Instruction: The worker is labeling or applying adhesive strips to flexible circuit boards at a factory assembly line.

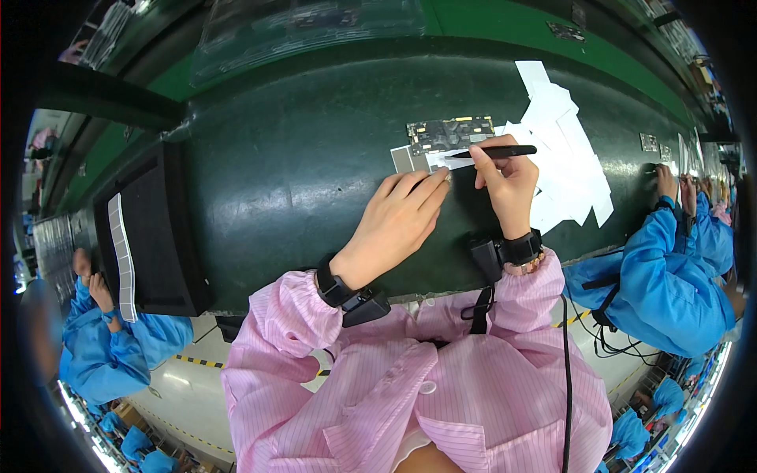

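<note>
A small dark circuit board (pixel 449 132) lies on the dark green belt (pixel 300 173) in front of me. Just below it sits a grey-and-white sticker strip (pixel 418 159). My left hand (pixel 398 225) lies on the belt with its fingertips touching the white end of that strip. My right hand (pixel 509 185) grips black tweezers (pixel 497 151), held almost level, their tip at the strip's white film beside the board.
A pile of white backing papers (pixel 564 150) lies right of the board. A black tray (pixel 154 232) with a strip of grey stickers (pixel 122 256) stands at the left. Persons in blue coats work at both sides, one's hand (pixel 666 181) on the belt at right.
</note>
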`<state>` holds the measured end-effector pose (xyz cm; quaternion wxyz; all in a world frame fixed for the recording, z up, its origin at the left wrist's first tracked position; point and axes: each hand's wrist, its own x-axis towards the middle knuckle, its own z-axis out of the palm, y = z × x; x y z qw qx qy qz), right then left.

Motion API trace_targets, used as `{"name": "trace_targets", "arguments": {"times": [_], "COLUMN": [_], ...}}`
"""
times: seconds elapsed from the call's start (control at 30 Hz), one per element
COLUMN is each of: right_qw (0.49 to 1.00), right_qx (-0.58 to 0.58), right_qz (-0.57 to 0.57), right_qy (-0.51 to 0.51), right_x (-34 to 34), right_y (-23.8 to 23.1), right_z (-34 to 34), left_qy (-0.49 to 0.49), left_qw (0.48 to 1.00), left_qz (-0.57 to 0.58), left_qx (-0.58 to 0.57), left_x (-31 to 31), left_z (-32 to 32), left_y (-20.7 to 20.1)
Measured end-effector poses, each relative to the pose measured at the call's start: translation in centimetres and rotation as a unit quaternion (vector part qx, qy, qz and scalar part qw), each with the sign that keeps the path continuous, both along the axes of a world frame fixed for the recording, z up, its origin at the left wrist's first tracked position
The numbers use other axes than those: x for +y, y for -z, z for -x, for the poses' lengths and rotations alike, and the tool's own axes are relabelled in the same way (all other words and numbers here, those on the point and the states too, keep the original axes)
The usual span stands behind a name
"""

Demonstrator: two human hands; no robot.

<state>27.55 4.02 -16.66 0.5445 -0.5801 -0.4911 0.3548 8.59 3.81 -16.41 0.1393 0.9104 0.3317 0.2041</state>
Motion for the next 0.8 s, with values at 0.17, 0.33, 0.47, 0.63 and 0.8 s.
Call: {"name": "trace_targets", "arguments": {"times": [0.17,0.33,0.47,0.63,0.8], "right_qw": [1.0,0.997,0.994,0.991,0.99], "right_qx": [-0.003,-0.061,-0.102,-0.132,-0.134], "right_qz": [-0.003,-0.041,-0.04,-0.021,-0.025], "right_qy": [0.005,-0.004,-0.009,-0.007,-0.018], "right_x": [0.3,1.8,2.3,2.2,2.2], "right_y": [-0.5,-1.1,-0.6,-0.3,-0.1], "right_z": [0.2,1.6,2.0,1.9,2.1], "left_qy": [0.006,-0.027,-0.036,-0.036,-0.038], "left_qw": [0.999,0.998,0.998,0.998,0.998], "left_qz": [0.018,-0.01,0.008,0.013,0.016], "left_qx": [-0.049,-0.061,-0.049,-0.045,-0.044], "left_x": [0.2,0.9,0.9,0.9,0.9], "left_z": [0.3,0.5,0.6,0.6,0.7], "left_y": [-0.3,0.1,0.4,0.4,0.5]}}
